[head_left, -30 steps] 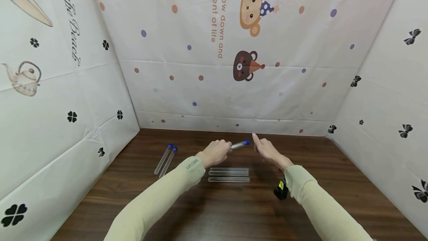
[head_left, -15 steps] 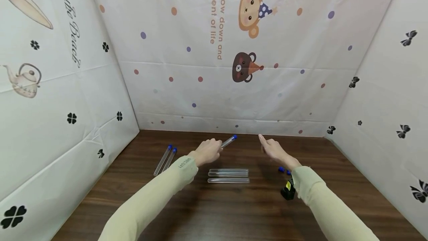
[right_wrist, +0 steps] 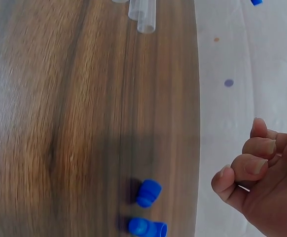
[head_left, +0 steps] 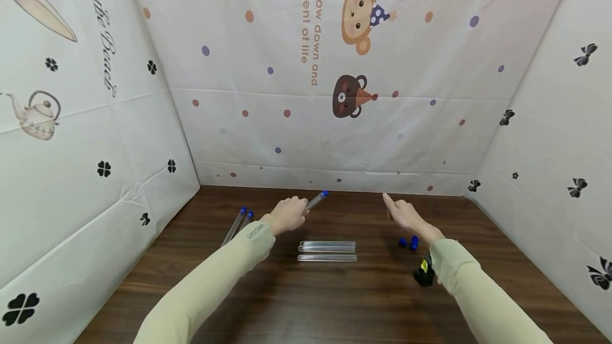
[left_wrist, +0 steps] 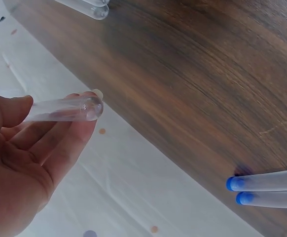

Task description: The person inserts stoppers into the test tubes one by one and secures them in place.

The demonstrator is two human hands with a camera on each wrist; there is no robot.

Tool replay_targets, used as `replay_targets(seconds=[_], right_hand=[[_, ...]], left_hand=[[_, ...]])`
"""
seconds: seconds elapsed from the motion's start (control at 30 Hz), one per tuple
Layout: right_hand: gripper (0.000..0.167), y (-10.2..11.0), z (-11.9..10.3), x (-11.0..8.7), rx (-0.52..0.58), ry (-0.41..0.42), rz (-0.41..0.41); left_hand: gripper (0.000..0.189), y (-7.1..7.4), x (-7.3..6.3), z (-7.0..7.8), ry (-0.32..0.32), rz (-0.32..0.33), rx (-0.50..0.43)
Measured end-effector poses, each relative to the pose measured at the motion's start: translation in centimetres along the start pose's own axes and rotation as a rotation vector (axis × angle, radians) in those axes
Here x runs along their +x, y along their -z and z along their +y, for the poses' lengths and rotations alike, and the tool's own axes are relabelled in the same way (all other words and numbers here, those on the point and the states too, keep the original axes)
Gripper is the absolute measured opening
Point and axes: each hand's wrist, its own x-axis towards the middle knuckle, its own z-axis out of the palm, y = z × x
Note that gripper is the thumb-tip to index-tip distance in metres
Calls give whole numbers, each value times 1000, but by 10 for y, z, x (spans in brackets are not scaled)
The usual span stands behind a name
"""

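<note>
The left hand (head_left: 288,214) is pinching a test tube (head_left: 314,201), presumably leaving its blue cap (head_left: 325,193) free beyond the grip; the right hand (head_left: 406,215) is hovering empty, fingers relaxed.

Three uncapped tubes (head_left: 327,258) lying in middle. Two capped tubes (head_left: 233,227) lying at left, one held capped tube (head_left: 316,201) resting in left hand (head_left: 287,214); tubes totalling six. Three blue stoppers (head_left: 243,210) closing tubes. Loose blue caps (right_wrist: 149,193) lying in two spots: one cap in first, one or two in second, count staying unclear. One black-and-yellow object (head_left: 423,275) sitting nearby, partly hidden. Hands numbering two, counting right hand (head_left: 405,215). Two sleeves (head_left: 210,283) covering arms. One table (head_left: 334,307) showing. Three printed sheets (head_left: 229,68) standing around it.
</note>
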Motion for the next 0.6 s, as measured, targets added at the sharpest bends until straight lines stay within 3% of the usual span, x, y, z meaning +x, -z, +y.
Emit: replay_targets(seconds=[0.23, 0.6], right_hand=[[67, 6, 12, -4, -29, -48, 22], [65, 11, 25, -8, -52, -39, -2]], left_hand=[[14, 2, -4, -8, 42, -29, -42], [16, 5, -8, -16, 74, -33, -46]])
